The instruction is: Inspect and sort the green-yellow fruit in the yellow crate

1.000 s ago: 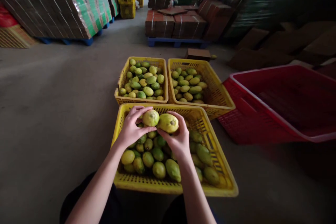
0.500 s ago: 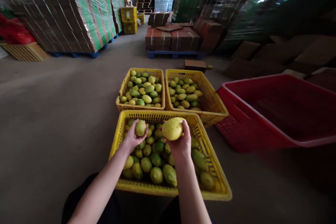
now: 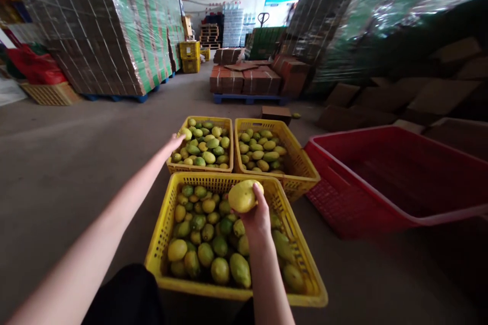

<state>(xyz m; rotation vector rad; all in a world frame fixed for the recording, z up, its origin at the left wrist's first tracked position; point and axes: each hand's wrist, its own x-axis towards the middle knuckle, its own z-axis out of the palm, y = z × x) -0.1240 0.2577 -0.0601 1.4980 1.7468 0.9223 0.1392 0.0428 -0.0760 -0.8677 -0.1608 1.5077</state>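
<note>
In the head view, my left hand (image 3: 178, 141) reaches over the left edge of the far left yellow crate (image 3: 231, 148), its fingers at a yellow-green lemon (image 3: 186, 133); most of the fingers are hidden behind it. My right hand (image 3: 257, 216) is closed around a larger yellow lemon (image 3: 242, 196), held above the near yellow crate (image 3: 158, 236). Green and yellow lemons (image 3: 220, 246) of mixed sizes lie in the near crate. The far left crate is well filled with similar fruit (image 3: 208, 157).
Beside it stands a far right yellow crate (image 3: 301, 165) partly filled with lemons. A big red bin (image 3: 328, 203) is at the right. Behind are a small cardboard box (image 3: 276, 114), flat cartons (image 3: 261, 82) on a blue pallet, and wrapped stacks (image 3: 141, 25) on both sides.
My left hand has moved forward and left with its lemon, from over the near crate to the far left crate. My right hand has turned its lemon and stays above the near crate. The view has tilted up.
</note>
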